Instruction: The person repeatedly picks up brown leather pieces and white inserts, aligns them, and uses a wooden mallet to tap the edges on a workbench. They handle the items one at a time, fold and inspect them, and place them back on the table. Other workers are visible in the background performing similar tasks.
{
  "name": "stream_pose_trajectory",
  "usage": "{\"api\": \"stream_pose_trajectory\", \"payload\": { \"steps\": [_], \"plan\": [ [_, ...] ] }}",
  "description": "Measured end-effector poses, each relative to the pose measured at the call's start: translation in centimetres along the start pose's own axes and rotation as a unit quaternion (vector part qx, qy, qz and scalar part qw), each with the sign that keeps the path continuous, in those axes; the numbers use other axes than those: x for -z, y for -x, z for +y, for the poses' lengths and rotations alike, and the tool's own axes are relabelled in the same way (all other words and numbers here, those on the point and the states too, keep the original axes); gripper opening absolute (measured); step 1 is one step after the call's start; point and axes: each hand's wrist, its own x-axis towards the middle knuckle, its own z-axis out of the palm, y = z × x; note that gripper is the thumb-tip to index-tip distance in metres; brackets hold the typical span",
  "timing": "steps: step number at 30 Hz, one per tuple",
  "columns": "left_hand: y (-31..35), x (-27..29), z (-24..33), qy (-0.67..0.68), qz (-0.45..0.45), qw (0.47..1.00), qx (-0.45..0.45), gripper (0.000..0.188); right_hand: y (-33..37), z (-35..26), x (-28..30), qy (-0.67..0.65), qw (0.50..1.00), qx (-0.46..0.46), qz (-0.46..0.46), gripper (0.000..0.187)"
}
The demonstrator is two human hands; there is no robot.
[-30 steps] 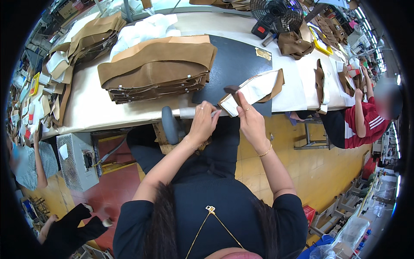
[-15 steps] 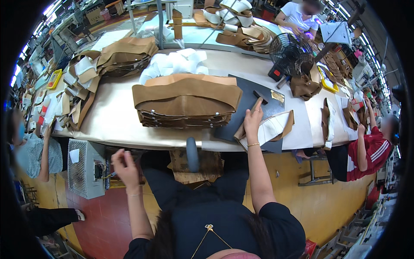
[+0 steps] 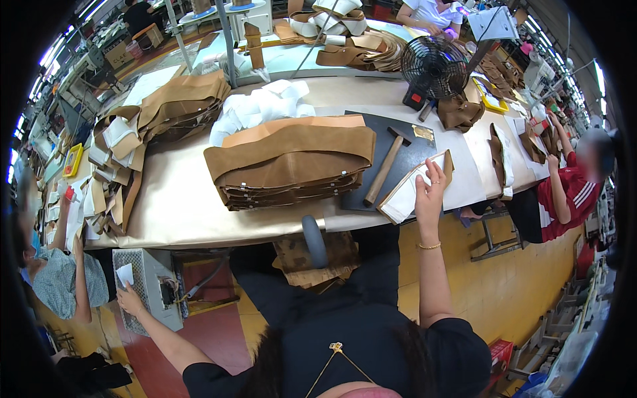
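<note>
My left hand (image 3: pixel 131 300) reaches far out to the left, its fingers closed at the lower edge of a small white piece (image 3: pixel 125 273) against a metal mesh box (image 3: pixel 142 292) beside the table. My right hand (image 3: pixel 430 192) is open, fingers extended over a brown leather panel with a white lining (image 3: pixel 406 198). Left of that panel, a wooden-handled hammer (image 3: pixel 385 169) lies on a dark board (image 3: pixel 358 197). A clipped stack of brown leather panels (image 3: pixel 288 159) stands in front of me, nearer the middle of the table.
White strips (image 3: pixel 262 106) are heaped behind the stack. More leather pieces (image 3: pixel 179 103) pile up at the left. A black fan (image 3: pixel 434 66) stands at the back right. A grey rounded post (image 3: pixel 313 242) rises at the table's front edge. Co-workers sit on both sides and across.
My right hand has left the hammer, which now lies on the board, and is over the lined panel. My left hand has swung outward left to the white piece. The view has shifted.
</note>
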Motion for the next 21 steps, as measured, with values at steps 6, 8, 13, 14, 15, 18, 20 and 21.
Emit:
{"api": "stream_pose_trajectory", "payload": {
  "steps": [6,8,13,14,15,18,20,21],
  "plan": [
    [-0.2,-1.1,3.0,0.092,-0.162,0.982,-0.020,0.056,1.0,-2.9,-0.1,0.055,0.997,0.020,-0.042,0.032],
    [0.6,-0.6,4.1,0.106,-0.052,0.993,0.011,0.055,0.9,-3.3,-0.4,0.048,0.997,0.026,-0.047,0.030],
    [-1.5,-1.3,3.0,0.103,-0.053,0.993,0.007,0.055,0.8,-4.2,-1.4,0.033,0.997,0.046,-0.060,0.025],
    [-1.7,-1.4,2.8,0.095,-0.085,0.992,0.011,0.055,0.8,-4.7,-1.4,0.036,0.996,0.043,-0.063,0.024],
    [-1.9,-1.4,2.9,0.104,-0.084,0.991,0.009,0.055,1.0,-4.9,-1.3,0.039,0.996,0.038,-0.065,0.023],
    [-2.4,-1.4,2.6,0.148,-0.081,0.986,0.008,0.054,1.5,-4.5,-1.0,0.053,0.996,0.044,-0.063,0.021],
    [-3.0,-1.3,2.0,0.203,-0.080,0.976,0.012,0.052,1.6,-3.9,-1.2,0.069,0.993,0.072,-0.055,0.022],
    [-2.8,-1.1,2.6,0.219,-0.062,0.973,0.027,0.052,1.8,-3.8,-1.1,0.082,0.992,0.087,-0.050,0.022]
  ]
}}
